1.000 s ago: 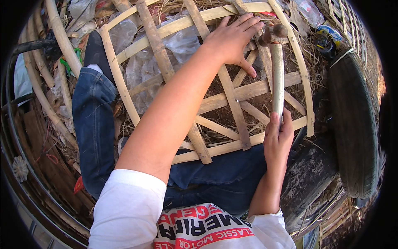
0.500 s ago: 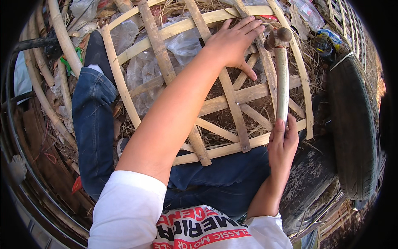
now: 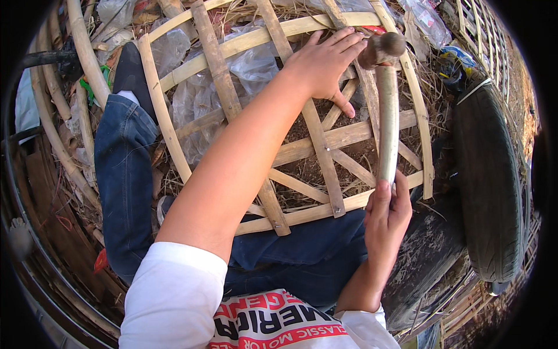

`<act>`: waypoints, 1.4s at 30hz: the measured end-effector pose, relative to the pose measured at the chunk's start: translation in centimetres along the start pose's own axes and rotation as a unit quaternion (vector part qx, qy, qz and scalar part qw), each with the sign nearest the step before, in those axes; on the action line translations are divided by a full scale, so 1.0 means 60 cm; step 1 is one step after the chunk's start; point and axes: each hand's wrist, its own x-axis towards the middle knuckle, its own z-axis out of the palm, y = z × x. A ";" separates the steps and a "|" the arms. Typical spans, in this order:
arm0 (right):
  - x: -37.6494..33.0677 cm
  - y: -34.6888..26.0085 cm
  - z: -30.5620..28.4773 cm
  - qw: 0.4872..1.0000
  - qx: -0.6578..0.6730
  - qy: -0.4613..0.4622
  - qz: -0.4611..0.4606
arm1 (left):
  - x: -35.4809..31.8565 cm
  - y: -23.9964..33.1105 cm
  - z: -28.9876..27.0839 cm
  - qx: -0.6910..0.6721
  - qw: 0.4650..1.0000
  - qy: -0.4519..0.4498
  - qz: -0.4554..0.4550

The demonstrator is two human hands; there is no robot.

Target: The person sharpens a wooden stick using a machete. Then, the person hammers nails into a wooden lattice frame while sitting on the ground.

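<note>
- L hand [image 3: 322, 67] spread flat on bamboo lattice [image 3: 318, 134], upper ctr; R hand [image 3: 388, 212] clamped on hammer [image 3: 387, 116], ctr-right.
- Strips already crossed, prob. mostly assembled; joints left: can't tell.

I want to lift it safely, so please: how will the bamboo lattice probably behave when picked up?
The bamboo lattice is probably light for its size: narrow strips, wide gaps. It may flex a little, since the strips look slender. Protruding strip ends could snag.
</note>
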 end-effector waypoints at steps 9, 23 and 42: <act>0.043 0.039 0.019 0.999 -0.037 -0.001 -0.012 | 0.003 0.004 -0.017 -0.014 0.999 -0.032 0.001; 0.037 0.043 -0.015 0.999 -0.025 0.027 0.037 | 0.001 -0.001 -0.005 -0.007 1.000 -0.018 -0.007; 0.029 0.031 -0.011 0.999 0.008 0.014 -0.031 | 0.004 0.002 0.003 -0.009 1.000 -0.006 0.003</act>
